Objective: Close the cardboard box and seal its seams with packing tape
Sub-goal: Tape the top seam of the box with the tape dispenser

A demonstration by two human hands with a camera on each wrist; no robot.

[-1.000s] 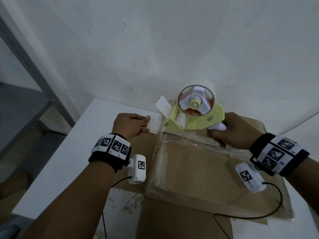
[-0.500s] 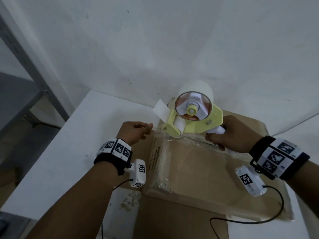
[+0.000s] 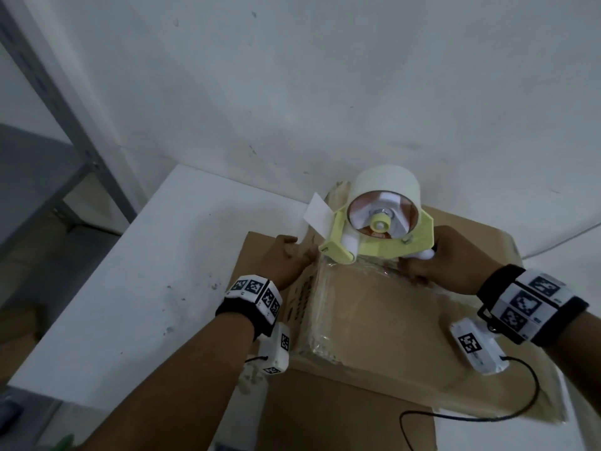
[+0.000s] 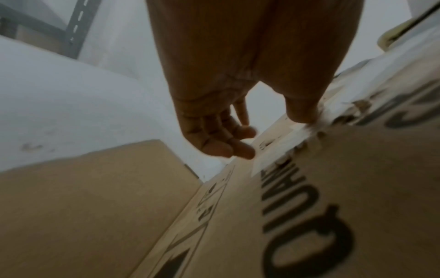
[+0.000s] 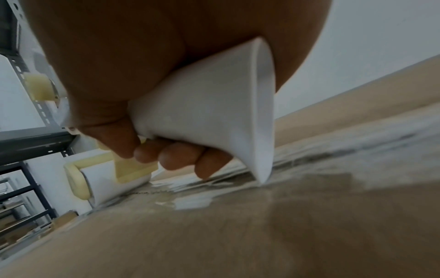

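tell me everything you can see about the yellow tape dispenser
The pale yellow plastic tape dispenser carries a wide roll of whitish packing tape on a hub with a yellow cap. It has a white front roller and a white handle, which the right hand grips. It is tilted, roller down on the far left corner of the brown cardboard box, over glossy tape already laid. A loose tape end sticks out leftward.

Tape dispenser (image 3: 379, 234) on box (image 3: 383, 323); box on table (image 3: 136, 288).
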